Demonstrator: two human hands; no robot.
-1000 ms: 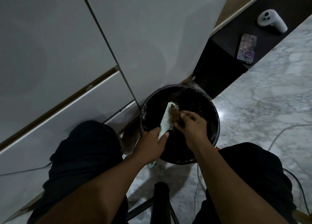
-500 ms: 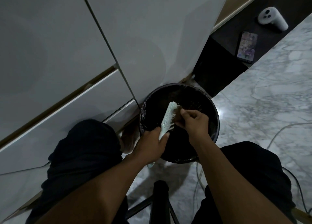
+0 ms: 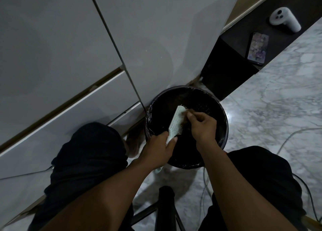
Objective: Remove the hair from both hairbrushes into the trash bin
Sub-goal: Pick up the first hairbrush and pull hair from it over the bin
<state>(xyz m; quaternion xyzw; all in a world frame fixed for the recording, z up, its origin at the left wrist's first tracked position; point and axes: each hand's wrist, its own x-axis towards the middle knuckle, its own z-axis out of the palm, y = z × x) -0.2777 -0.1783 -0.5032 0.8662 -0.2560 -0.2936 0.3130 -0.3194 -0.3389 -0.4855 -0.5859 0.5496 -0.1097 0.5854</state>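
Head view: the left hand (image 3: 156,150) is clenched around the handle of the white hairbrush (image 3: 175,122), holding it bristles-right directly above the open black trash bin (image 3: 224,126), while the fingers (image 3: 191,115) of the right hand (image 3: 203,126) pinch the brown hair (image 3: 183,122) matted in the bristles near the brush head. The brush looks light and stiff, best held by the handle; the hair is probably soft, tangled and featherlight, so take it close to the bristle roots and pull outward over the bin.
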